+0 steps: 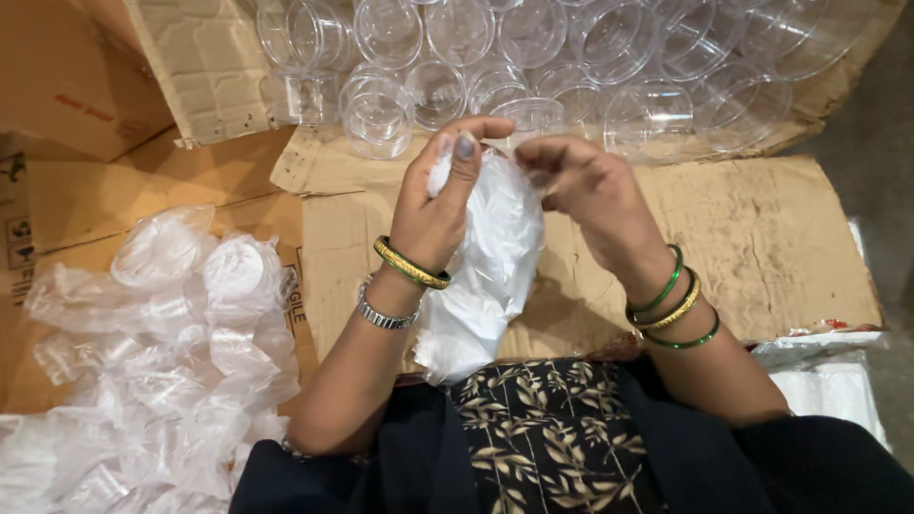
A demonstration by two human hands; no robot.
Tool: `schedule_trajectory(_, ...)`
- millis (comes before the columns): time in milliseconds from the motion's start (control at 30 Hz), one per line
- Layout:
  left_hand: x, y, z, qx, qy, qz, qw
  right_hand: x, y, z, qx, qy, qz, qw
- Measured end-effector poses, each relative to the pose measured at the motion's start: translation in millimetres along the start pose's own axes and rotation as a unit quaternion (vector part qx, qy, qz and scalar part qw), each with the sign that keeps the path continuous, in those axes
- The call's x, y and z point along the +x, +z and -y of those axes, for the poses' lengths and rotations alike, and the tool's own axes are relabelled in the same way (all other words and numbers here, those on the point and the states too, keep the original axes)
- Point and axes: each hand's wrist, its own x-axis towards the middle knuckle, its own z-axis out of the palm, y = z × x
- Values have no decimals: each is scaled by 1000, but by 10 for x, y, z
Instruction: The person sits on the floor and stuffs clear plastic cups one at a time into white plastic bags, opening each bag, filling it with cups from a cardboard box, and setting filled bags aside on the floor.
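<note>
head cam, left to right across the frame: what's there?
Heap of bagged cups → left hand → white plastic bag held by both hands → right hand → flattened cardboard → white packs at the right edge. Loose clear cups span the top.

Two hands (514,190), five bangles (674,309), one plastic bag (490,266)

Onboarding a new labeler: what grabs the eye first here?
Dead centre, the left hand and right hand pinch the top of a white plastic bag. Clear plastic cups crowd the top edge, and bagged cup stacks pile at lower left on flattened cardboard.
</note>
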Motion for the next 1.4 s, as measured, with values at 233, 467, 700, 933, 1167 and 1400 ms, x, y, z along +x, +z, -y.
schedule_trajectory(233, -86, -32, 276, -56, -15, -42, 997, 23, 123, 32, -27, -95, -76, 992)
schedule_trajectory(467, -41, -1, 339, -60, 19, -171, 983, -81, 410, 43, -88, 58, 45, 993)
schedule_trajectory(700, -78, -107, 260, -181, -31, -104, 977, -116, 482, -490, 0, 114, 48, 992)
schedule_trajectory(933, -149, -184, 460, -189, -101, -169, 962, -182, 514, -657, -61, 91, 59, 992)
schedule_trajectory(1167, -187, -131, 630, -197, -102, -130, 966, 11, 406, -469, -19, -56, -30, 998)
schedule_trajectory(1400, -169, -210, 559, -254, -135, -126, 949, -59, 158, -164, -12, -58, -91, 994)
